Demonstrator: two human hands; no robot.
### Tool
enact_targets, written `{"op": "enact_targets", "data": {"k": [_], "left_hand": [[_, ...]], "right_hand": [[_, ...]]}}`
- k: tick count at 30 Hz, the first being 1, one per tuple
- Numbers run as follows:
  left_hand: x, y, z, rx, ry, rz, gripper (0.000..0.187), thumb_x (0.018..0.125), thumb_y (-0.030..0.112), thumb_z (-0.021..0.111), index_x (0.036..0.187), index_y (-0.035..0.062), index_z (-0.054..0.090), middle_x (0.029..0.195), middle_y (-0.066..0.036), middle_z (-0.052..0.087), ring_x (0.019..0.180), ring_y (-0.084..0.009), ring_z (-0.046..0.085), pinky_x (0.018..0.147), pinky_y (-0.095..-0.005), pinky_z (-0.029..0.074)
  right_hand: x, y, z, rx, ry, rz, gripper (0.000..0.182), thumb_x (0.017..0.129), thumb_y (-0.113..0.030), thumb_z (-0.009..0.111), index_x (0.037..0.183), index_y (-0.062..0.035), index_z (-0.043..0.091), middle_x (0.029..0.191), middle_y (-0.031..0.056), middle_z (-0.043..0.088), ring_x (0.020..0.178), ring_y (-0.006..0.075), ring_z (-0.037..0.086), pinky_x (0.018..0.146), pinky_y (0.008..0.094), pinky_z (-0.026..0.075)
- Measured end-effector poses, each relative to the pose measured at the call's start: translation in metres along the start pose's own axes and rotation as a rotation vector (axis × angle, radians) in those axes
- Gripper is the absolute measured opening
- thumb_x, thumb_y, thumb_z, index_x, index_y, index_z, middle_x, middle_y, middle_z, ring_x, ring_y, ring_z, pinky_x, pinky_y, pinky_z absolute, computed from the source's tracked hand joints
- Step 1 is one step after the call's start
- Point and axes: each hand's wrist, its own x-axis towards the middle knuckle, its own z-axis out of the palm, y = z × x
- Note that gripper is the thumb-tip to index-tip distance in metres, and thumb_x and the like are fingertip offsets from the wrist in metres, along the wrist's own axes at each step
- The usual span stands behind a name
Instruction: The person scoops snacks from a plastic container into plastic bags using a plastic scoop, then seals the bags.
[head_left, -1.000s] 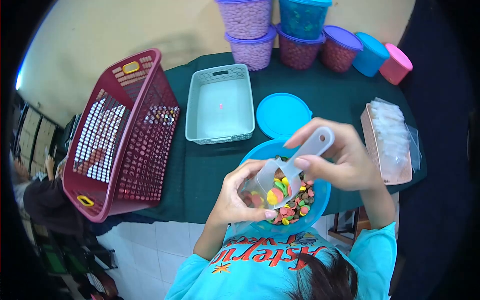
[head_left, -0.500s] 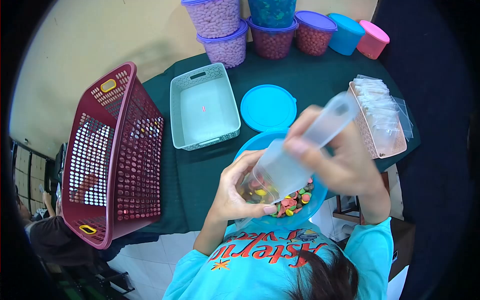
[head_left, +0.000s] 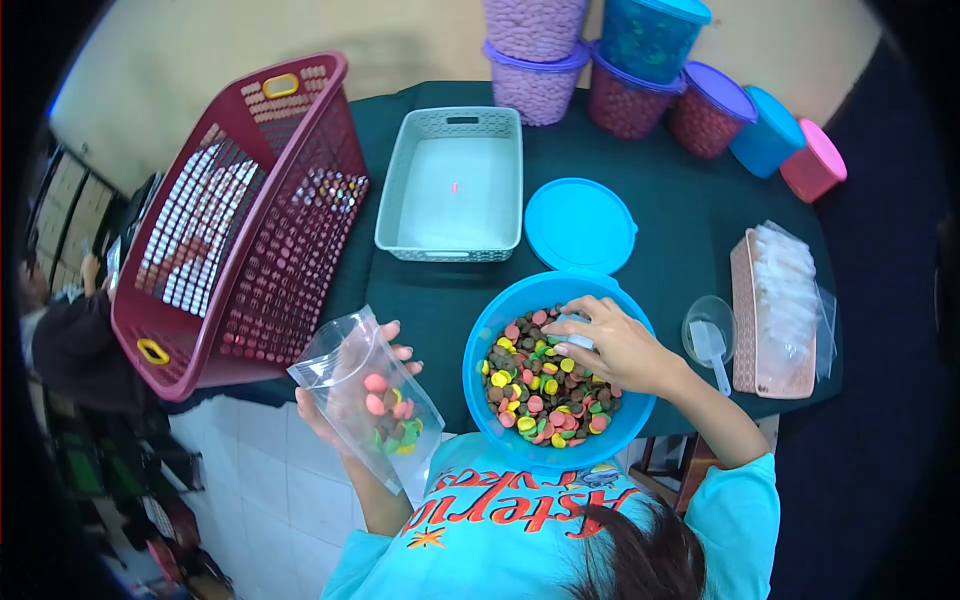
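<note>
A clear plastic pouch (head_left: 372, 405) with several pink, green and yellow candies inside lies tilted across my left hand (head_left: 400, 352), its fingers behind the plastic. Over the blue bowl (head_left: 472, 385), full of mixed pink, yellow, green and brown candies (head_left: 540, 390), my right hand (head_left: 605, 345) curls its fingers round the translucent scoop (head_left: 570, 328), most of which the hand hides.
Behind the bowl lies a blue lid (head_left: 580, 225), beside a pale green basket (head_left: 450, 190). A large maroon basket (head_left: 270, 220) stands left. At right are a small dish with a white scoop (head_left: 709, 342) and a pink tray (head_left: 743, 325) of pouches. Lidded tubs (head_left: 625, 95) line the back.
The pouch in my left hand has moved left, away from the bowl. My right hand has come down into the bowl with the scoop. The view has shifted, showing the small dish at right.
</note>
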Motion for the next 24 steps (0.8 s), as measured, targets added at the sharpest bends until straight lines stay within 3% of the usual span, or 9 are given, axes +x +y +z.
{"op": "enact_targets", "data": {"k": [4, 6, 9, 11, 18, 20, 22, 24], "left_hand": [[-0.024, -0.011, 0.004, -0.097, 0.091, 0.061, 0.093, 0.069, 0.067, 0.037, 0.125, -0.0063, 0.028, 0.116, -0.03, 0.038, 0.091, -0.0322, 0.05, 0.073, -0.044, 0.044], [-0.034, -0.014, 0.008, -0.133, 0.114, 0.091, 0.092, 0.067, 0.067, 0.039, 0.122, -0.0065, 0.031, 0.114, -0.029, 0.04, 0.089, -0.0316, 0.051, 0.072, -0.0433, 0.044], [-0.048, -0.019, 0.009, -0.078, 0.122, 0.084, 0.093, 0.064, 0.068, 0.041, 0.119, -0.0066, 0.034, 0.112, -0.029, 0.041, 0.088, -0.0306, 0.051, 0.071, -0.0424, 0.044], [-0.055, -0.021, 0.011, -0.036, 0.156, 0.134, 0.093, 0.062, 0.069, 0.042, 0.118, -0.0059, 0.035, 0.111, -0.028, 0.042, 0.088, -0.03, 0.051, 0.071, -0.0418, 0.044], [-0.063, -0.024, 0.009, 0.007, 0.217, 0.151, 0.094, 0.063, 0.07, 0.04, 0.12, -0.0037, 0.034, 0.111, -0.027, 0.042, 0.088, -0.03, 0.051, 0.071, -0.042, 0.044], [-0.058, -0.026, 0.01, -0.031, 0.205, 0.152, 0.093, 0.064, 0.071, 0.038, 0.12, -0.003, 0.033, 0.112, -0.027, 0.041, 0.089, -0.0302, 0.051, 0.071, -0.0424, 0.044], [-0.051, -0.027, 0.01, -0.033, 0.176, 0.122, 0.093, 0.064, 0.071, 0.039, 0.121, -0.0026, 0.033, 0.113, -0.027, 0.041, 0.09, -0.0304, 0.05, 0.072, -0.0427, 0.044], [-0.045, -0.026, 0.005, -0.037, 0.144, 0.085, 0.092, 0.065, 0.071, 0.039, 0.121, -0.0021, 0.033, 0.113, -0.028, 0.04, 0.09, -0.0306, 0.05, 0.072, -0.0429, 0.043]], "right_hand": [[0.013, 0.021, 0.002, 0.006, -0.154, 0.068, 0.029, 0.076, -0.02, 0.059, 0.104, -0.0113, 0.056, 0.102, 0.0146, 0.051, 0.085, 0.033, 0.054, 0.073, 0.0394, 0.045], [0.017, 0.03, 0.003, 0.0, -0.159, 0.002, 0.031, 0.075, -0.017, 0.059, 0.105, -0.0113, 0.055, 0.098, 0.0173, 0.053, 0.08, 0.0336, 0.056, 0.07, 0.0389, 0.046], [0.022, 0.031, -0.001, 0.135, -0.188, -0.038, 0.03, 0.075, -0.014, 0.059, 0.103, -0.0069, 0.055, 0.091, 0.019, 0.056, 0.079, 0.0336, 0.056, 0.069, 0.0394, 0.045], [0.025, 0.03, -0.002, 0.182, -0.206, 0.061, 0.027, 0.074, -0.012, 0.059, 0.099, -0.0009, 0.055, 0.085, 0.0203, 0.057, 0.077, 0.0338, 0.056, 0.067, 0.0398, 0.045], [0.027, 0.028, 0.001, 0.29, -0.276, 0.038, 0.027, 0.074, -0.011, 0.058, 0.097, 0.0031, 0.052, 0.085, 0.0214, 0.057, 0.08, 0.0353, 0.056, 0.07, 0.0394, 0.045], [0.021, 0.035, 0.018, 0.231, -0.216, -0.081, 0.028, 0.075, -0.012, 0.058, 0.097, 0.0045, 0.052, 0.086, 0.0225, 0.057, 0.082, 0.0364, 0.056, 0.073, 0.0392, 0.045], [0.023, 0.032, 0.009, 0.292, -0.264, -0.017, 0.03, 0.076, -0.015, 0.058, 0.098, 0.0054, 0.053, 0.093, 0.0227, 0.057, 0.087, 0.0354, 0.055, 0.076, 0.0383, 0.044], [0.024, 0.029, 0.001, 0.522, -0.388, 0.174, 0.034, 0.077, -0.018, 0.058, 0.102, 0.0044, 0.052, 0.1, 0.022, 0.055, 0.093, 0.0324, 0.054, 0.08, 0.0374, 0.043]]}}
